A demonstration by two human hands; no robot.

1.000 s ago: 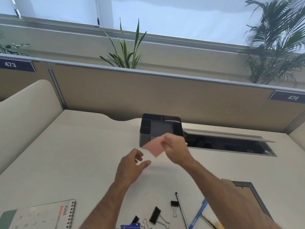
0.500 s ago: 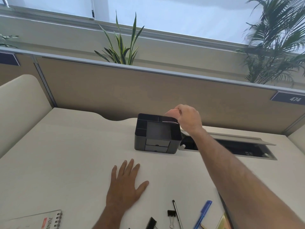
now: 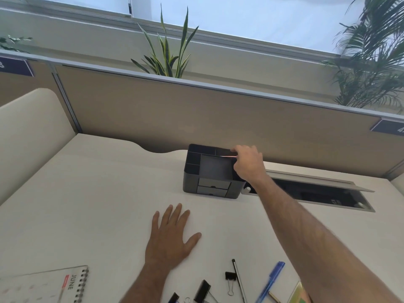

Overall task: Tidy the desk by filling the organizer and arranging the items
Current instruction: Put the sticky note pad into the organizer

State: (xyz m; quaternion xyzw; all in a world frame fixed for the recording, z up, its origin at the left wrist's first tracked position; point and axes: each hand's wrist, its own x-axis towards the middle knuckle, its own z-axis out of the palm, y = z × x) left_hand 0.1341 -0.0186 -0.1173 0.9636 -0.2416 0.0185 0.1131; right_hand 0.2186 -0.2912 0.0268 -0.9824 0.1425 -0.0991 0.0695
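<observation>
Beige desk (image 3: 91, 204) holds a black organizer (image 3: 209, 173) against the partition. Over the organizer's back right corner, the right hand (image 3: 248, 164) pinches a pink card (image 3: 229, 156), seen edge-on, its long axis running left-right along the back slot. Nearer than the organizer, the left hand (image 3: 171, 237) lies flat, fingers spread.

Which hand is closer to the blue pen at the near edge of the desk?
The left. The left hand lies flat on the desk, apart from the blue pen, which lies nearer the person and to the right. The right hand is far off at the black organizer.
</observation>
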